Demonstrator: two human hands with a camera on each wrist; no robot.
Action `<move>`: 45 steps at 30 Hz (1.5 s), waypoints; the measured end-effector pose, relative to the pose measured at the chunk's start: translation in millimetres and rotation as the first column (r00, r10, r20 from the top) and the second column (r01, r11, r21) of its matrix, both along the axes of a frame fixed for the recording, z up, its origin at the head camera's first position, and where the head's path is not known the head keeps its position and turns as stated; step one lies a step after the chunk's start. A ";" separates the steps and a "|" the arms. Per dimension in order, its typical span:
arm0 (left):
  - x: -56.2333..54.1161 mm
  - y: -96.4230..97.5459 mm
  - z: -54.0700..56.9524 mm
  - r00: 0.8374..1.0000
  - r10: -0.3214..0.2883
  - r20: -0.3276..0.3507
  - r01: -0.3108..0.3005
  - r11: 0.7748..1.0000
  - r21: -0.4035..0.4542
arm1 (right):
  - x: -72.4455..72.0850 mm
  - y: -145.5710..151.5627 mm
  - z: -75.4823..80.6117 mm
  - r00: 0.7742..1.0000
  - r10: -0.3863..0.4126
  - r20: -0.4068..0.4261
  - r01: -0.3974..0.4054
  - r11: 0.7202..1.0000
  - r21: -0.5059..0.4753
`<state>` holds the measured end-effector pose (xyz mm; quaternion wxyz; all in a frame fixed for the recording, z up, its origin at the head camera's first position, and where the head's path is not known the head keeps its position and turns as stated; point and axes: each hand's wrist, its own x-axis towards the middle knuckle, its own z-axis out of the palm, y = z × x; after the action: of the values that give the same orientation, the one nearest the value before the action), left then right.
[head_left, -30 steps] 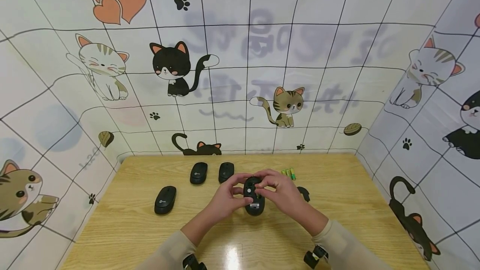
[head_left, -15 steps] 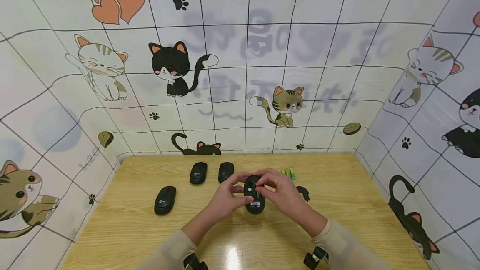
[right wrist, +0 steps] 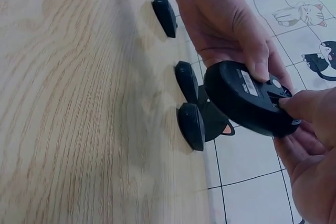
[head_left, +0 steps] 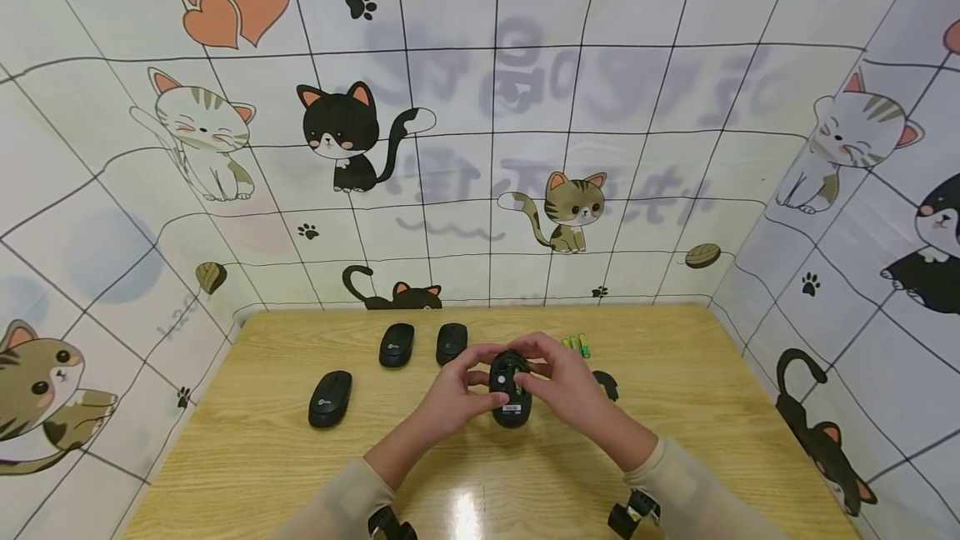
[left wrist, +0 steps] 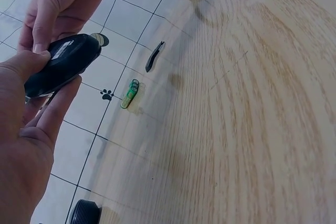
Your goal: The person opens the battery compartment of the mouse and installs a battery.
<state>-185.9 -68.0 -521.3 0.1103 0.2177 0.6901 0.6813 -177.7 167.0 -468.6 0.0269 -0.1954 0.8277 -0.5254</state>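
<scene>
Head view, one wooden table (head_left: 255,457) standing before a far cat-printed wall (head_left: 465,177), left hand (head_left: 450,394) clamping one upturned black mouse (head_left: 511,398), right hand (head_left: 566,386) pinching its far right side

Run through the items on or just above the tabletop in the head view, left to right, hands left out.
First black mouse → second black mouse, set farther back → third black mouse → upturned mouse, held up → green batteries → curved black piece.
</scene>
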 end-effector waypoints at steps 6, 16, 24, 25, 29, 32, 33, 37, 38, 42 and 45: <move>-1.6 0.4 -1.7 1.000 -0.006 0.000 0.006 1.000 -0.007 | -1.0 0.5 -1.1 1.000 0.002 0.013 -0.002 1.000 -0.021; -0.9 0.9 -1.0 1.000 0.003 0.013 -0.002 1.000 -0.013 | -1.1 1.2 -5.0 1.000 -0.005 0.026 0.006 1.000 -0.030; -0.9 0.7 0.0 1.000 -0.004 0.002 0.004 1.000 -0.010 | 0.0 0.4 -9.9 1.000 -0.025 0.007 0.026 0.998 -0.054; -1.1 0.8 -0.8 1.000 -0.005 0.002 0.005 1.000 -0.011 | 0.4 0.6 -11.3 1.000 -0.028 0.000 0.028 0.998 -0.052; -0.9 0.5 -3.0 1.000 -0.007 0.003 0.007 1.000 -0.022 | 1.5 1.3 -16.0 0.999 -0.037 0.002 0.037 0.998 -0.054; 0.1 0.1 -3.0 1.000 -0.006 0.008 0.007 1.000 -0.022 | 2.3 1.5 -18.6 0.999 -0.033 0.003 0.033 0.998 -0.055; 0.3 -0.1 -3.1 1.000 -0.006 0.011 0.006 1.000 -0.024 | 2.6 1.7 -19.2 1.000 -0.029 0.005 0.029 0.998 -0.058; 1.1 -0.8 -2.8 1.000 -0.007 0.027 0.007 1.000 -0.026 | 3.6 3.8 -22.8 1.000 0.003 0.000 -0.003 0.998 -0.070; 1.3 -1.0 -2.6 1.000 -0.007 0.029 0.008 1.000 -0.026 | 3.6 4.5 -23.9 1.000 0.014 -0.001 -0.014 0.997 -0.071; 2.8 -0.8 -1.0 0.999 -0.013 0.031 0.014 1.000 -0.018 | 4.3 8.8 -27.5 0.998 0.061 -0.034 -0.063 0.996 -0.062; 3.5 -0.5 -0.4 0.999 -0.017 0.030 0.018 1.000 -0.020 | 5.2 12.2 -28.8 0.994 0.095 -0.044 -0.097 0.994 -0.049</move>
<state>-182.4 -68.5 -521.7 0.1285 0.2125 0.6934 0.6765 -172.5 179.2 -497.4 0.0300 -0.2466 0.8039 -0.5405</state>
